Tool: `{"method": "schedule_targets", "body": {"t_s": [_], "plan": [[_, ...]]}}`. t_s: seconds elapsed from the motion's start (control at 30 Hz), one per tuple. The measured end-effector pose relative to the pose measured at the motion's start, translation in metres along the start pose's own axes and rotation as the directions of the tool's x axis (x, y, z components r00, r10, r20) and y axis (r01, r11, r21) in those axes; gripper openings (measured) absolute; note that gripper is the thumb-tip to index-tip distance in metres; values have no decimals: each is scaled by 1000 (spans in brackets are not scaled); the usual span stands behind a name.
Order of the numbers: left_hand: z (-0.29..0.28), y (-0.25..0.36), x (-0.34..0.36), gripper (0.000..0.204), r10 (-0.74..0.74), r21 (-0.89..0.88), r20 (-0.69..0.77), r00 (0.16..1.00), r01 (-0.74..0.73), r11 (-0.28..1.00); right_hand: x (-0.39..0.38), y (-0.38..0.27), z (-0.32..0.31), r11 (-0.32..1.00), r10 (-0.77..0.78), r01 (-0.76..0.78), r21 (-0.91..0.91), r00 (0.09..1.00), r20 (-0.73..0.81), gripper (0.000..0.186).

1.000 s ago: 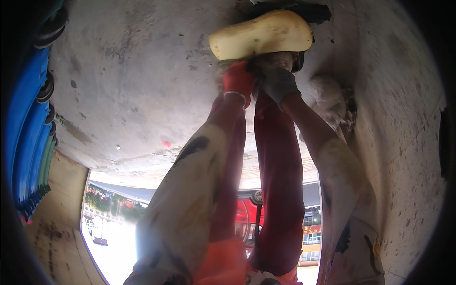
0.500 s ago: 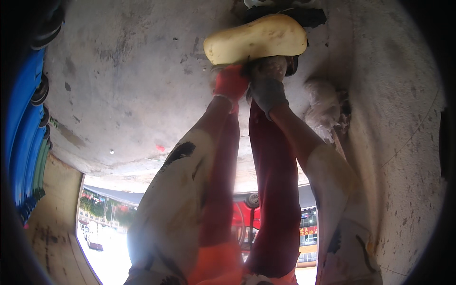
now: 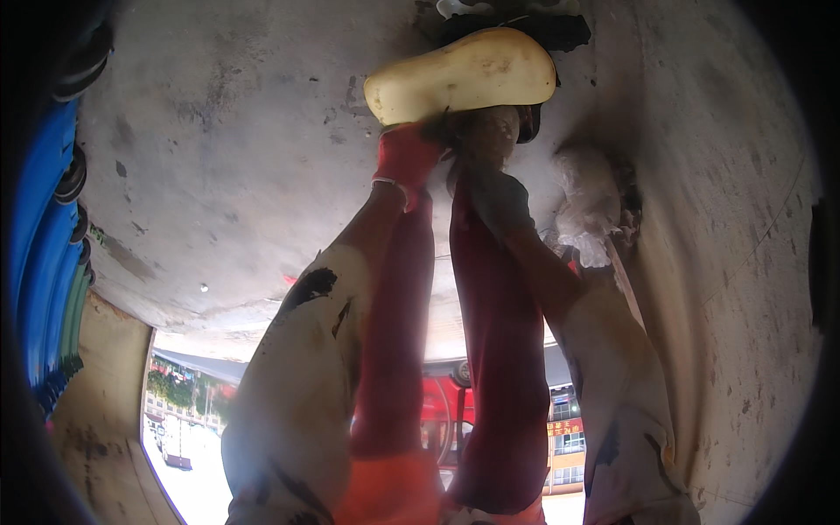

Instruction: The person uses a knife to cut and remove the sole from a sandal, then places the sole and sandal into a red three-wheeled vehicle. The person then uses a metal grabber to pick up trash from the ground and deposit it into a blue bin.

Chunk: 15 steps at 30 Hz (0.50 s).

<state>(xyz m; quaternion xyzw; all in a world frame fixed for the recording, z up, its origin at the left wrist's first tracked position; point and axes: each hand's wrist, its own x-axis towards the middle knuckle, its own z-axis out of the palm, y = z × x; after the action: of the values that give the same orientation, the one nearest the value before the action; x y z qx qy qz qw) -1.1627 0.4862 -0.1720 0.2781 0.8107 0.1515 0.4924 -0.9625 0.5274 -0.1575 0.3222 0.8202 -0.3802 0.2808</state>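
Note:
A long, smooth, pale yellow thing (image 3: 464,77) with a narrowed waist and brown smudges lies crosswise at the top; I cannot tell its kind. My left hand (image 3: 408,159), in a red glove, is at its near edge on the left, fingers hidden or blurred. Farther right and lower is my right hand (image 3: 504,199) in a grey glove, beside my dark red trouser leg (image 3: 497,350). Its fingers are smeared by motion. Between the right hand and the yellow thing, a brownish rounded shape (image 3: 497,131), possibly my shoe, shows dimly.
Blue wheeled bins (image 3: 42,219) line the left rim, with green ones (image 3: 73,324) beyond. A crumpled plastic bag (image 3: 588,210) lies right of my right hand. Something black (image 3: 560,33) is behind the yellow thing. A red vehicle (image 3: 437,411) appears upside down between my legs.
My right hand has drawn back from the near side of the yellow thing, toward my leg. The left hand and the yellow thing sit slightly farther left in the picture.

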Motion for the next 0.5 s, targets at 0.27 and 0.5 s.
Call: {"method": "schedule_targets", "body": {"t_s": [0.27,0.5], "plan": [[15,-15,0,28,12,-31,36,999,-11,999,68,-19,-14,982,1,44,184,971,-238,23],[-5,5,-4,26,-63,99,106,992,52,994,28,-6,27,995,86,-94,-26,971,-223,29]]}}
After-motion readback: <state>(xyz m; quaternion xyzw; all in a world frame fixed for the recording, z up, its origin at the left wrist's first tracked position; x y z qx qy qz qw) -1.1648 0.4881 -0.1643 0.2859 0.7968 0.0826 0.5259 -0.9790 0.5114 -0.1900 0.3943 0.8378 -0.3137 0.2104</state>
